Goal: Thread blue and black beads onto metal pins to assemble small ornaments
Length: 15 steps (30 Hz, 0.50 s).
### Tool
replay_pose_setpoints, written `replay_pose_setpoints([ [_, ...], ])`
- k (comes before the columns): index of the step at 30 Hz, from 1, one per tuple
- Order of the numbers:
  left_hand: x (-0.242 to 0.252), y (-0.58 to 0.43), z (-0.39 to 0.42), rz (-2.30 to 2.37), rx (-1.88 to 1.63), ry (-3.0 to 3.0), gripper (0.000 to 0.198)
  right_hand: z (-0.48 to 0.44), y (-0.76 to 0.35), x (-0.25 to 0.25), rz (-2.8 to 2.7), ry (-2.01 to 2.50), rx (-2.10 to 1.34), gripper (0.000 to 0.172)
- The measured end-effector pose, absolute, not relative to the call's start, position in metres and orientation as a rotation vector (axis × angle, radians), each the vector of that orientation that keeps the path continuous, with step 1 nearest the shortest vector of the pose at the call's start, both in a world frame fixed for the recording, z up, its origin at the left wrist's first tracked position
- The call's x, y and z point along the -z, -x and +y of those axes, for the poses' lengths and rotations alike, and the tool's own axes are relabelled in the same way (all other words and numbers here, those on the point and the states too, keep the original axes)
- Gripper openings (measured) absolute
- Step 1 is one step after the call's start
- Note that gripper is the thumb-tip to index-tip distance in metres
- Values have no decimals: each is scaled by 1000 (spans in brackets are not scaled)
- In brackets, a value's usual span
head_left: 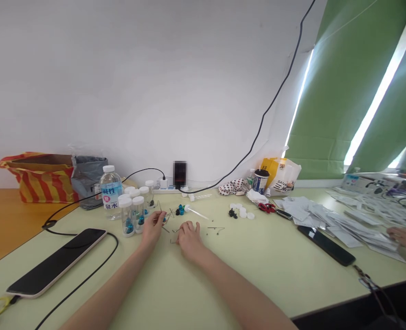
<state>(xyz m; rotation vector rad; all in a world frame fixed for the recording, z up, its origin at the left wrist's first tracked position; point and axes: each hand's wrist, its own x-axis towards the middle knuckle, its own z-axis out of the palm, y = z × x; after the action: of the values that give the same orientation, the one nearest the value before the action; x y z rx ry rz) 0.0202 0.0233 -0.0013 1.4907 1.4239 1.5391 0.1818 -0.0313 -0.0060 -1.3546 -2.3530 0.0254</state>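
Left grip (152, 229) pinched at twelve o'clock, hold on thin bent dark wire (164, 220) unclear; right grip (189, 239) loosely curled, nothing visibly held. Wire light, stiff; best taken by an end. White-capped clear plastic jars (127, 215) at eleven o'clock on pale green tabletop (223, 284).

I'm watching a red-and-yellow striped bag (41, 179) sitting at the far left of the desk (258, 279), with a water bottle (111, 190) standing right of it. A black phone (326, 245) is lying at lower right beside heaped white paper packets (330, 220). A black cable (275, 101) is running down the wall, and green blinds (347, 91) are hanging at upper right.
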Motion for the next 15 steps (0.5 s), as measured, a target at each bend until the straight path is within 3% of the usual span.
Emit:
replay_pose_setpoints([
  [5, 1, -21, 23, 1420, -1532, -1489, 19, -33, -182, 4, -2312, 1367, -41, 18],
  [15, -2, -22, 20, 1409, -1524, -1489, 19, -24, -195, -2, -2000, 1308, -217, 20],
])
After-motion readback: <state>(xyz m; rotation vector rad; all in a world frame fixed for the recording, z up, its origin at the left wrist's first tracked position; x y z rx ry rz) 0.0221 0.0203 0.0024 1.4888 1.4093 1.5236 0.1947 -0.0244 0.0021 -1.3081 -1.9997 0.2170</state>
